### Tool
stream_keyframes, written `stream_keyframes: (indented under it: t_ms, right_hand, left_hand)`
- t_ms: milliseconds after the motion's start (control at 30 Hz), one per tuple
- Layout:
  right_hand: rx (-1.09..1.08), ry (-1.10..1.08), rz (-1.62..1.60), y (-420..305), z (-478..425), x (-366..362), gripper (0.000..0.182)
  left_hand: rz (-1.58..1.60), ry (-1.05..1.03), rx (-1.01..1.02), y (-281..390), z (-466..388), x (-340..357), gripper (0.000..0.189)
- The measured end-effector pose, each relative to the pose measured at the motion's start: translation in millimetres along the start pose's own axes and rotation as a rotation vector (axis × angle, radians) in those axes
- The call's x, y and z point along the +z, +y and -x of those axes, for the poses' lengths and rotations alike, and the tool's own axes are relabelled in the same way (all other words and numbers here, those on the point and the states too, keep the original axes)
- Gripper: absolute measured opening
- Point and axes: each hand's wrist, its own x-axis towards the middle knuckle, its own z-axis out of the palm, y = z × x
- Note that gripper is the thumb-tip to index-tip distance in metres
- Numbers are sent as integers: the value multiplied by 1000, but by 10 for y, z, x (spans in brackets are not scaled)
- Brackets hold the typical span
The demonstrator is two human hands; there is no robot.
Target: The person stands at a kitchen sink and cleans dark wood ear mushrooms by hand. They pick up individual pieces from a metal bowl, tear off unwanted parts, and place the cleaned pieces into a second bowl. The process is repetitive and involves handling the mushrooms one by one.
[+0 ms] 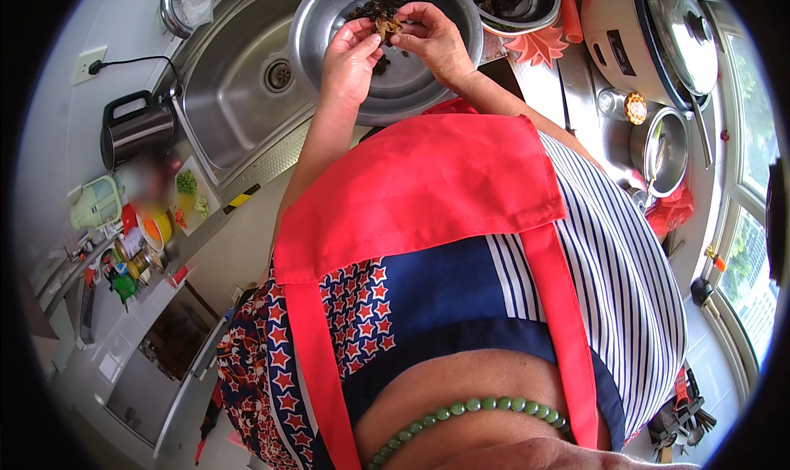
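Over a wide metal basin (401, 99) at the top of the head view, both hands pinch one ragged brown piece of what looks like wood ear fungus (387, 27). My left hand (353, 59) has its thumb and fingers on the left side of the piece, and my right hand (437, 45) grips the right side. Darker pieces of fungus (378, 6) lie in the basin just behind the fingertips, with small bits below the hands. A smaller metal bowl (543, 22) at the upper right holds more dark pieces.
Left of the basin is a steel sink (241, 93), with an electric kettle (139, 130) beyond it. A board with chopped greens (186, 183) lies at the left. On the right stand a large cooker (629, 44), a glass jar (611, 104) and a metal pot (676, 155).
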Motion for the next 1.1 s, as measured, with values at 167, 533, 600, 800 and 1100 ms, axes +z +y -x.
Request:
stream_keyframes:
  t_ms: [167,533,600,800,1100]
  right_hand:
    - [16,-21,-34,-26,18,12,37]
    - [47,-10,-12,-20,72,12,29]
    - [51,-3,-32,-28,87,17,26]
    - [87,35,-23,-28,115,18,17]
    - [263,15,-37,-97,162,1,15]
  left_hand:
    - [61,-35,-28,-11,0,-32,21]
    - [143,-58,-66,-73,10,-113,23]
    - [149,-63,-65,-81,21,-118,23]
    - [149,-78,-72,-82,78,-96,23]
    - [-41,-19,-16,-50,163,-8,28]
